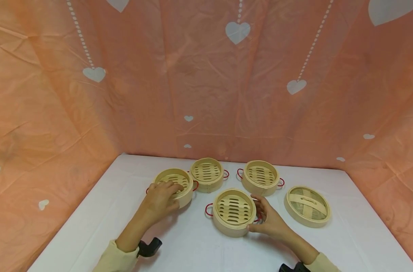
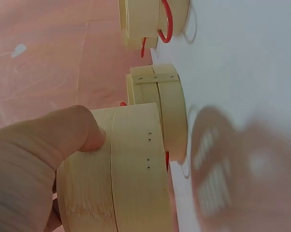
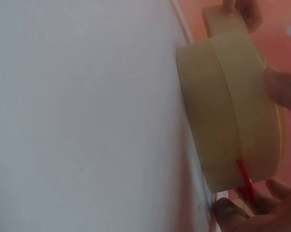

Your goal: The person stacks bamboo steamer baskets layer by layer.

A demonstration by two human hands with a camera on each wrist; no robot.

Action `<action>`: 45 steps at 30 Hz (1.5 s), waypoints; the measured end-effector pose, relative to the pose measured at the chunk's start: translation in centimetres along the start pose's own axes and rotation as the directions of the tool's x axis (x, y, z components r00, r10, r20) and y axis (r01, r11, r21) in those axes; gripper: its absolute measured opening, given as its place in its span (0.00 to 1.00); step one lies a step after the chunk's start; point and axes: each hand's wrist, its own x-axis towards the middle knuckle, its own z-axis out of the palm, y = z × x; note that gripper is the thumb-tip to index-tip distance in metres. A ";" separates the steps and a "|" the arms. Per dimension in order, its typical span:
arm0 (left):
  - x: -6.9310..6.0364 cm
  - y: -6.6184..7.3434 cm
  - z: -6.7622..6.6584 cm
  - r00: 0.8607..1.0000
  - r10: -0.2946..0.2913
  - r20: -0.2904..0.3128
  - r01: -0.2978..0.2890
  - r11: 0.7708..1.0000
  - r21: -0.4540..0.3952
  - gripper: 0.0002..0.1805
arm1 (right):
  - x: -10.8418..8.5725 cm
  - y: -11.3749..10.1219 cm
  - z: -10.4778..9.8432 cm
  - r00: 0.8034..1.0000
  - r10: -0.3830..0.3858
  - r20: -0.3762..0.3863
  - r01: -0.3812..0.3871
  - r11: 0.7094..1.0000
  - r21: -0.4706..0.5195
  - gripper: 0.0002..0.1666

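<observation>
In the head view, my left hand (image 1: 160, 201) grips the left bamboo steamer basket (image 1: 185, 199), fingers over its rim onto the slatted base. The left wrist view shows the thumb of my left hand (image 2: 39, 150) pressed on the wall of this basket (image 2: 135, 179), which is raised off the table, its shadow beside it. My right hand (image 1: 272, 223) holds the right side of the front basket (image 1: 231, 227), around its red handle. In the right wrist view, my right hand (image 3: 261, 212) has thumb and fingers at the wall of the basket (image 3: 217, 106), which rests on the table.
Two more slatted baskets with red handles stand behind, one at back centre (image 1: 207, 186) and one at back right (image 1: 259, 187). A woven lid (image 1: 308, 219) lies at the right of the white table (image 1: 193, 253). Orange cloth (image 1: 206, 94) with pale hearts hangs around it.
</observation>
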 end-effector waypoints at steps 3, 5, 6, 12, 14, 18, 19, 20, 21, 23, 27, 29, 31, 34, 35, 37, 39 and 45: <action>0.1 0.2 0.0 1.000 0.018 -0.008 -0.018 1.000 -0.005 0.19 | 0.0 0.0 0.0 1.000 -0.005 0.002 0.005 1.000 0.009 0.59; 0.2 0.3 -0.1 0.999 0.033 -0.010 -0.033 0.999 -0.006 0.19 | 0.0 0.0 0.0 1.000 -0.009 0.004 0.009 1.000 0.019 0.58; 0.2 0.4 -0.1 0.999 0.039 -0.010 -0.039 0.999 -0.006 0.19 | 0.0 0.1 0.0 1.000 -0.010 0.006 0.010 1.000 0.026 0.58; 0.2 1.0 -0.3 0.998 0.060 -0.022 -0.060 0.998 -0.013 0.20 | 0.0 0.1 0.0 1.000 -0.002 0.013 0.001 0.999 0.039 0.58; 0.3 1.3 -0.4 0.997 0.071 -0.030 -0.071 0.997 -0.012 0.20 | 0.0 0.1 0.0 1.000 -0.002 0.012 0.002 0.999 0.036 0.58; 0.4 1.8 -0.5 0.995 0.094 -0.041 -0.094 0.996 0.002 0.20 | -0.1 0.1 0.0 1.000 -0.011 0.012 0.010 0.999 0.040 0.58; 0.4 2.0 -0.5 0.994 0.099 -0.041 -0.098 0.995 0.010 0.19 | -0.1 0.1 0.0 1.000 -0.012 0.013 0.011 0.999 0.042 0.58; 0.4 2.1 -0.5 0.994 0.102 -0.042 -0.102 0.995 0.015 0.19 | -0.1 0.1 0.0 1.000 -0.012 0.013 0.012 0.999 0.044 0.58; 0.3 2.2 -0.6 0.994 0.104 -0.043 -0.104 0.994 0.018 0.19 | -0.1 0.1 0.0 1.000 -0.013 0.014 0.013 0.999 0.047 0.59; 0.3 2.5 -0.6 0.993 0.106 -0.047 -0.105 0.994 0.019 0.19 | -0.2 0.1 0.1 1.000 -0.014 0.014 0.014 0.999 0.050 0.59; 0.3 2.9 -0.8 0.991 0.115 -0.065 -0.114 0.993 0.016 0.20 | -0.2 0.1 0.1 1.000 -0.017 0.015 0.016 0.999 0.051 0.59; 0.4 3.1 -0.8 0.990 0.124 -0.074 -0.123 0.992 0.009 0.20 | -0.2 0.1 0.1 1.000 -0.016 0.016 0.015 0.999 0.048 0.59; 0.5 3.2 -0.9 0.988 0.132 -0.077 -0.132 0.991 -0.003 0.20 | -0.2 0.0 0.0 1.000 -0.016 0.017 0.015 0.999 0.046 0.59; 0.6 3.3 -0.9 0.987 0.141 -0.076 -0.143 0.990 -0.010 0.20 | -0.2 0.0 0.0 1.000 -0.015 0.018 0.014 0.999 0.040 0.59; 0.7 3.4 -0.9 0.987 0.143 -0.074 -0.144 0.989 -0.012 0.20 | -0.2 0.0 0.0 1.000 -0.015 0.018 0.014 0.999 0.038 0.59; 0.7 3.5 -0.8 0.987 0.146 -0.073 -0.147 0.989 -0.012 0.20 | -0.1 0.1 0.0 1.000 -0.014 0.018 0.013 0.999 0.033 0.59; 0.8 3.6 -0.8 0.987 0.147 -0.070 -0.148 0.989 -0.011 0.20 | -0.1 0.1 0.0 1.000 -0.012 0.017 0.012 0.999 0.031 0.59; 1.0 4.1 -0.8 0.987 0.146 -0.069 -0.148 0.989 -0.027 0.20 | -0.1 0.2 0.0 1.000 -0.015 0.016 0.015 1.000 0.025 0.59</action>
